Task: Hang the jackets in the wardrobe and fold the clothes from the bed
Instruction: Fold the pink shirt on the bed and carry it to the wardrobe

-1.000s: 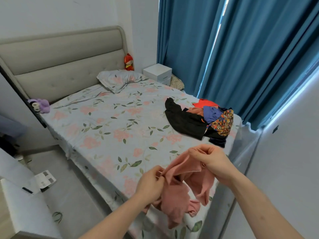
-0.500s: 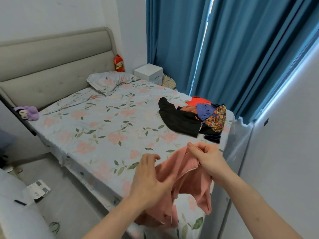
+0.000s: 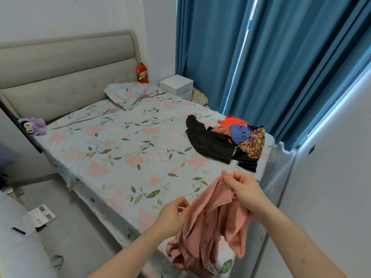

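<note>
Garment in hand: pink top (image 3: 212, 223), hanging over the bed (image 3: 120, 149) corner. I am pinching its edge with left hand (image 3: 172, 215) and right hand (image 3: 243, 189), locating shoulders; next, spreading it flat for folding.

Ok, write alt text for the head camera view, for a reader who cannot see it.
Two bare hands hold up a crumpled pink garment over the near corner of a floral-sheeted bed, the left hand pinching one edge and the right hand gripping the top. A pile of unfolded clothes lies on the bed's right side beside blue curtains.
</note>
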`<action>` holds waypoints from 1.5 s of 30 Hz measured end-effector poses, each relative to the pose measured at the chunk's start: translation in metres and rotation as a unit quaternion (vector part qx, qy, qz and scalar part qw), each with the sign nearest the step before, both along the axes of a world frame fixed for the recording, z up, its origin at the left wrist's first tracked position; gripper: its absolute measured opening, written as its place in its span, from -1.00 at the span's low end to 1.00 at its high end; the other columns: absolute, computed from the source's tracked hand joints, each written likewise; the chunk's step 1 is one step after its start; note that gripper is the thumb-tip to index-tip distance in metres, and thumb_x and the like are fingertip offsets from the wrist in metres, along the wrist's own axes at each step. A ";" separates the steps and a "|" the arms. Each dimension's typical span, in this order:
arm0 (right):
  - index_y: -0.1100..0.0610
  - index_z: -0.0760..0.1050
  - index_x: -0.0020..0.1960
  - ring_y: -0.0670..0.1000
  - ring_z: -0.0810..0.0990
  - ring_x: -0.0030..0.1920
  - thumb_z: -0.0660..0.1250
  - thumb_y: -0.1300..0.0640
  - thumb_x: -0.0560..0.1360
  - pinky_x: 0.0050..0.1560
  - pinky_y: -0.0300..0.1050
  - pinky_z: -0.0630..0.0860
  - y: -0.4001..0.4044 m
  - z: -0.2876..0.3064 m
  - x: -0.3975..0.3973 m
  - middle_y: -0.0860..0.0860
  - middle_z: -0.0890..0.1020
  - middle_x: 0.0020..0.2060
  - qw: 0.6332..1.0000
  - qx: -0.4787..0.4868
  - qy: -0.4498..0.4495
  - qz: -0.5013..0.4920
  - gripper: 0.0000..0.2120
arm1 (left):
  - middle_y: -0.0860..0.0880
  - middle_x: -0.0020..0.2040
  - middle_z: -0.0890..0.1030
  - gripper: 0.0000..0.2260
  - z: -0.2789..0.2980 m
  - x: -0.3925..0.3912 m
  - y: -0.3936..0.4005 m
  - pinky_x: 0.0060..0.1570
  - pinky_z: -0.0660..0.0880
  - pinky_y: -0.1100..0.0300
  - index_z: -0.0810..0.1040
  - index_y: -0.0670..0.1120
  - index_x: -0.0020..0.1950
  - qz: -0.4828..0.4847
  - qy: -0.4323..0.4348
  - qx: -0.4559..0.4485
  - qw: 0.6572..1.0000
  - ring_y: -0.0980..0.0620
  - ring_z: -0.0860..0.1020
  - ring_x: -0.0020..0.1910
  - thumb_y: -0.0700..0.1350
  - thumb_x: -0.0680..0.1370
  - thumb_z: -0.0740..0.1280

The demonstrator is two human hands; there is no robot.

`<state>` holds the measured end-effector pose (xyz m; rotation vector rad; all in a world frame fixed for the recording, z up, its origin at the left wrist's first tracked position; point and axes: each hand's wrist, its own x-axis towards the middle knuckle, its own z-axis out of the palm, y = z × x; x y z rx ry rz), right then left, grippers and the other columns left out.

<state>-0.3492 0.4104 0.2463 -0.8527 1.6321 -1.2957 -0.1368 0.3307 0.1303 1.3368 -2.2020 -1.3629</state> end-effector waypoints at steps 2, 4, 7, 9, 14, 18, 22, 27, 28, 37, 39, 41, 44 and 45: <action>0.19 0.49 -0.23 0.05 0.42 -0.33 0.40 -0.15 0.56 -0.22 -0.12 0.37 -0.003 0.001 -0.003 0.10 0.45 -0.37 1.000 0.007 -0.008 0.001 -0.58 | 0.23 0.12 0.61 -0.77 0.007 -0.008 0.006 0.09 0.54 0.10 0.51 0.15 0.10 -0.075 -0.004 0.044 0.996 0.22 0.57 0.15 0.16 0.50 0.41; 0.17 0.46 -0.28 -0.04 0.45 -0.42 0.37 -0.04 0.62 -0.30 -0.27 0.41 -0.009 0.002 -0.003 0.04 0.47 -0.44 1.000 0.002 -0.017 0.013 -0.61 | 0.26 0.14 0.58 -0.54 0.011 -0.023 0.017 0.00 0.49 0.22 0.44 0.20 0.21 -0.095 -0.012 0.053 0.994 0.24 0.56 0.12 0.20 0.37 0.48; 0.21 0.50 -0.26 -0.07 0.46 -0.44 0.36 -0.02 0.63 -0.32 -0.28 0.41 -0.016 0.007 -0.011 0.01 0.50 -0.45 1.000 -0.001 -0.012 0.028 -0.61 | 0.14 -0.09 0.62 -0.85 0.005 -0.037 0.004 -0.06 0.57 0.00 0.48 0.12 0.00 -0.050 -0.026 -0.026 0.998 0.08 0.59 -0.10 -0.02 0.44 0.32; 0.29 0.54 -0.17 -0.01 0.46 -0.37 0.39 -0.09 0.60 -0.25 -0.17 0.40 -0.015 0.007 -0.029 0.07 0.50 -0.39 1.000 -0.014 0.016 0.022 -0.57 | 0.04 -0.24 0.59 -0.96 0.006 -0.031 -0.019 -0.08 0.55 -0.08 0.49 0.00 -0.12 -0.026 -0.062 -0.054 0.996 0.00 0.54 -0.22 -0.08 0.52 0.28; 0.23 0.51 -0.25 -0.05 0.38 -0.50 0.41 -0.06 0.59 -0.33 -0.14 0.32 -0.005 -0.009 -0.085 0.01 0.48 -0.54 0.992 0.020 0.124 -0.019 -0.60 | 0.02 -0.32 0.60 -0.79 0.038 -0.007 -0.068 -0.22 0.46 0.11 0.53 -0.06 -0.19 0.002 -0.034 -0.095 0.995 0.16 0.48 -0.35 -0.01 0.62 0.34; 0.29 0.53 -0.25 -0.04 0.40 -0.48 0.43 -0.07 0.57 -0.28 -0.11 0.34 -0.007 -0.027 -0.104 0.03 0.46 -0.54 0.988 0.043 0.144 -0.024 -0.56 | 0.09 -0.40 0.50 -0.75 0.075 -0.009 -0.084 -0.28 0.39 0.24 0.54 -0.10 -0.22 -0.002 -0.006 -0.053 0.999 0.13 0.44 -0.38 -0.04 0.63 0.34; 0.25 0.59 -0.24 -0.02 0.46 -0.44 0.50 -0.08 0.46 -0.33 -0.17 0.38 -0.021 -0.029 -0.111 0.04 0.56 -0.50 0.995 0.023 0.099 -0.008 -0.61 | 0.02 -0.37 0.33 -0.72 0.093 -0.014 -0.085 -0.34 0.25 0.24 0.40 -0.18 -0.28 0.006 0.004 -0.029 1.000 0.12 0.30 -0.37 -0.12 0.60 0.33; 0.00 0.69 -0.11 -0.14 0.29 -0.47 0.60 -0.09 0.41 -0.37 -0.21 0.18 -0.028 -0.039 -0.127 -0.13 0.30 -0.55 0.966 0.083 0.231 0.087 -0.80 | -0.03 -0.38 0.34 -0.70 0.092 -0.001 -0.104 -0.24 0.26 0.11 0.40 -0.09 -0.38 0.063 0.000 -0.009 0.998 0.06 0.29 -0.35 -0.18 0.56 0.30; -0.02 0.70 -0.11 -0.15 0.30 -0.49 0.62 -0.10 0.38 -0.39 -0.25 0.18 -0.027 -0.042 -0.127 -0.13 0.33 -0.56 0.957 0.102 0.247 0.114 -0.79 | -0.03 -0.39 0.35 -0.69 0.090 0.003 -0.109 -0.24 0.26 0.11 0.42 -0.08 -0.39 0.070 -0.003 -0.005 0.998 0.05 0.29 -0.35 -0.17 0.56 0.30; 0.03 0.57 -0.21 0.02 0.61 -0.14 0.29 0.24 0.49 -0.02 -0.01 0.53 -0.046 -0.061 -0.090 -0.06 0.65 -0.28 0.911 0.198 0.332 0.143 -0.82 | 0.01 -0.37 0.49 -0.73 0.071 0.035 -0.178 -0.29 0.49 0.09 0.51 -0.13 -0.20 0.045 -0.038 -0.055 0.997 0.00 0.50 -0.34 -0.05 0.66 0.25; 0.06 0.52 -0.24 0.02 0.60 -0.18 0.26 0.27 0.51 -0.02 0.01 0.52 -0.054 -0.066 -0.069 -0.03 0.63 -0.31 0.921 0.198 0.321 0.099 -0.80 | -0.01 -0.30 0.48 -0.68 0.061 0.051 -0.195 -0.25 0.40 0.07 0.42 -0.13 -0.22 0.009 -0.074 -0.098 0.992 -0.03 0.49 -0.29 -0.05 0.70 0.20; 0.08 0.53 -0.23 0.02 0.59 -0.23 0.26 0.26 0.52 -0.06 0.04 0.53 -0.062 -0.072 -0.045 0.01 0.63 -0.33 0.927 0.197 0.312 0.061 -0.81 | -0.03 -0.24 0.47 -0.65 0.049 0.072 -0.212 -0.20 0.32 0.06 0.36 -0.10 -0.25 -0.012 -0.093 -0.113 0.989 -0.06 0.48 -0.22 -0.04 0.72 0.14; 0.12 0.51 -0.28 -0.01 0.53 -0.29 0.30 0.21 0.52 -0.14 0.03 0.49 -0.076 -0.078 -0.009 -0.01 0.57 -0.38 0.930 0.197 0.310 0.028 -0.80 | -0.03 -0.29 0.49 -0.65 0.030 0.100 -0.235 -0.21 0.34 0.09 0.36 -0.09 -0.23 -0.007 -0.083 -0.085 0.993 -0.11 0.51 -0.20 -0.01 0.73 0.14; 0.11 0.46 -0.34 -0.04 0.47 -0.33 0.32 0.20 0.53 -0.19 0.00 0.43 -0.081 -0.079 0.000 -0.05 0.52 -0.43 0.930 0.202 0.305 0.015 -0.74 | 0.00 -0.31 0.49 -0.66 0.025 0.107 -0.240 -0.23 0.34 0.10 0.37 -0.09 -0.22 -0.017 -0.082 -0.064 0.994 -0.08 0.51 -0.22 0.02 0.71 0.20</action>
